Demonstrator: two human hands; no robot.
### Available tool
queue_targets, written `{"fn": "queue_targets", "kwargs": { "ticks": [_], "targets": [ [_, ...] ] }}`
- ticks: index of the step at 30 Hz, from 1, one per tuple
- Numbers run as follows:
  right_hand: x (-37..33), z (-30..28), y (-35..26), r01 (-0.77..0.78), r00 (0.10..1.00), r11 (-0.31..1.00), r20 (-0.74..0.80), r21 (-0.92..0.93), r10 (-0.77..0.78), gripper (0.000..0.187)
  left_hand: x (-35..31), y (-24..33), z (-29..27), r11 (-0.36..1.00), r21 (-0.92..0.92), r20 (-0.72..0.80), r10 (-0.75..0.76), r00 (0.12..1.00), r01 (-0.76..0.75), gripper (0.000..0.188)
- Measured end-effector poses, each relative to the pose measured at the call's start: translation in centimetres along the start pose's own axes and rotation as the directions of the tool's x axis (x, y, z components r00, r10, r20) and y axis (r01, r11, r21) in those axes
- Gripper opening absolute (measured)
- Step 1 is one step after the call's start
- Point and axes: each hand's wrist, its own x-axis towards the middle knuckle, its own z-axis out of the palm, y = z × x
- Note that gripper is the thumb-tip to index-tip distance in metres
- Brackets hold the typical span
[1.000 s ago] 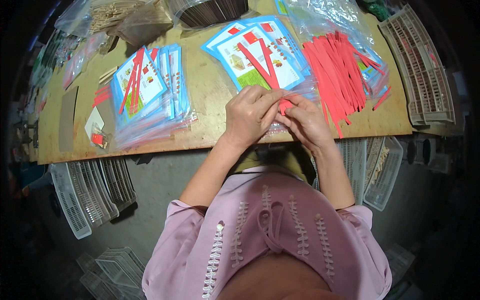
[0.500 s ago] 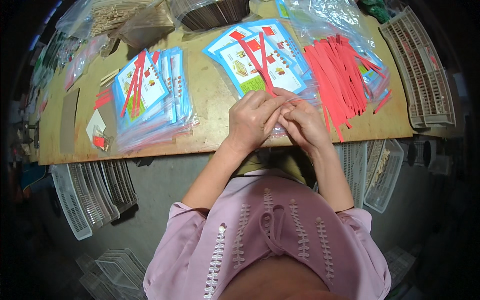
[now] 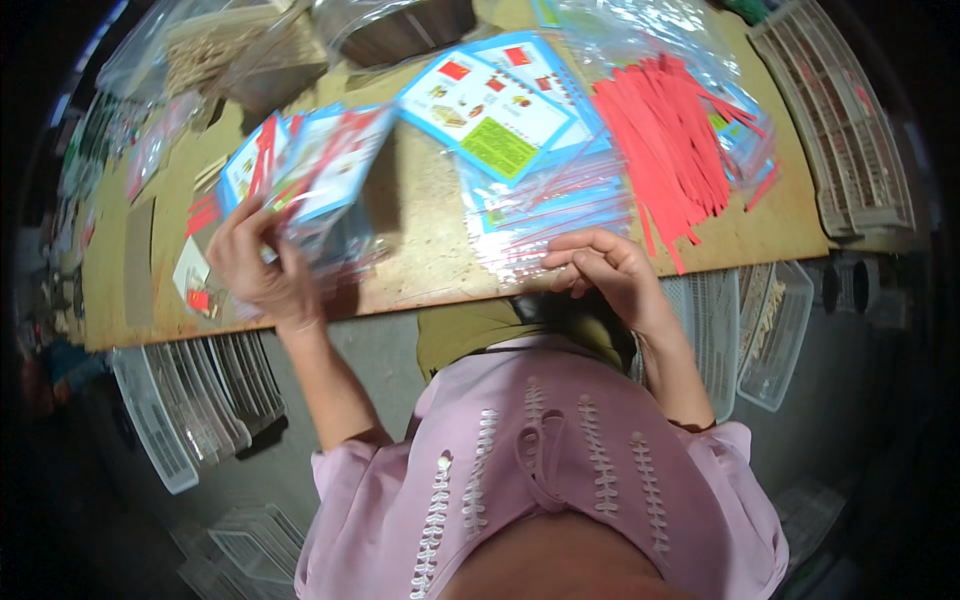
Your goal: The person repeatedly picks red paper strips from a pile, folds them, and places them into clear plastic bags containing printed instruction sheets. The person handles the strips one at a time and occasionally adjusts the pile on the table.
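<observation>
My left hand [image 3: 262, 268] is closed on the lower end of a clear zip bag [image 3: 340, 165], which holds a blue-edged printed card and red strips. It is over the left pile of filled bags [image 3: 238, 172], slightly blurred by motion. Near the table's front edge, my right hand [image 3: 608, 268] has a loosely bent, partly stretched index finger and nothing visible in it. Just beyond its fingers lies the right stack of bagged cards [image 3: 488, 112], their clear ends with red seal lines toward me. A heap of loose red strips [image 3: 668, 145] is to the right of that stack.
Bundled wooden sticks [image 3: 205, 55] in plastic and a bag of dark brown pieces [image 3: 405, 35] stand at the back. A beige slatted crate [image 3: 835, 120] borders the table's right side. White plastic baskets [image 3: 160, 410] sit below the front edge. A cardboard piece [image 3: 140, 260] lies left.
My hands were together at the right stack's near end; now they are apart. My left hand has carried the bag with red strips to the left pile. My right hand stayed near the stack.
</observation>
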Motion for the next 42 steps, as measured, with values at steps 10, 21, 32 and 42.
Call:
{"fn": "queue_targets", "kwargs": {
  "ticks": [10,21,32,42],
  "targets": [
    [2.2,-6.5,-2.6,0.058,0.640,0.331,-0.219,-0.942,-0.736,0.024,-3.7,-4.9,-0.6,0.976,0.022,0.499,-0.197,0.844,0.215,0.042],
    [6.4,-10.3,-1.9,-0.311,0.708,0.155,-0.338,-0.938,-0.621,0.017,1.3,10.5,7.3,0.847,-0.531,0.443,0.307,0.842,-0.029,0.029],
    [5.6,-9.1,-2.6,-0.301,0.742,0.116,-0.309,-0.947,-0.595,0.020,4.2,15.9,15.8,0.647,-0.763,0.374,0.413,0.830,0.022,0.021],
    [6.5,-13.5,-2.9,0.137,0.803,0.920,-0.502,-0.367,-0.320,0.010,1.0,14.7,16.5,0.672,-0.730,0.517,0.425,0.743,0.123,0.017]
  ]
}}
